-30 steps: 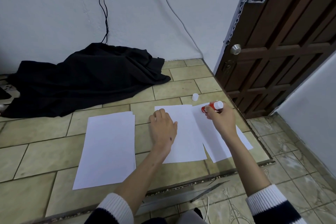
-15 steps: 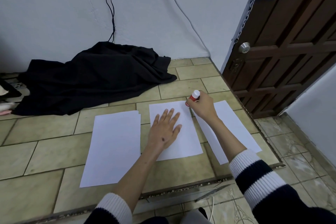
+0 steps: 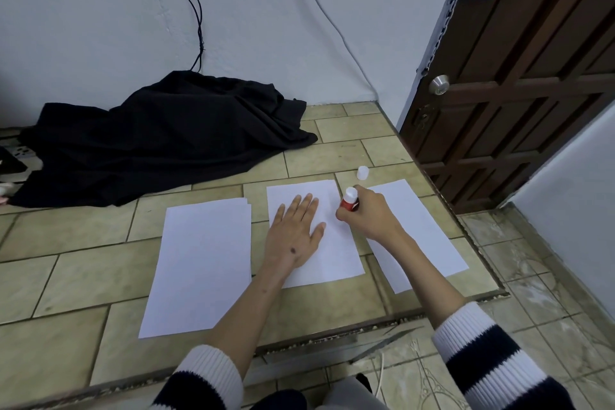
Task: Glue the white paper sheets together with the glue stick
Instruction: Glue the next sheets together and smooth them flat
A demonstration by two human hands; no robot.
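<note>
Three lots of white paper lie on the tiled floor: a left stack [image 3: 203, 263], a middle sheet [image 3: 336, 253] and a right sheet [image 3: 429, 243]. My left hand [image 3: 296, 233] presses flat on the middle sheet with its fingers straight. My right hand [image 3: 369, 216] grips the red glue stick [image 3: 349, 200], which points down at the middle sheet's right edge near the top. The stick's lower end is hidden by my fingers. Its white cap [image 3: 363, 173] stands on the floor just beyond the sheets.
A black cloth [image 3: 159, 136] is heaped on the floor at the back left under hanging cables. A dark wooden door [image 3: 519, 76] stands at the right. The raised tile floor ends in a step edge [image 3: 332, 336] close to my body.
My right hand has slid the glue stick down along the middle sheet's right edge, toward me. My left hand stays flat on the sheet; earlier its fingers were curled.
</note>
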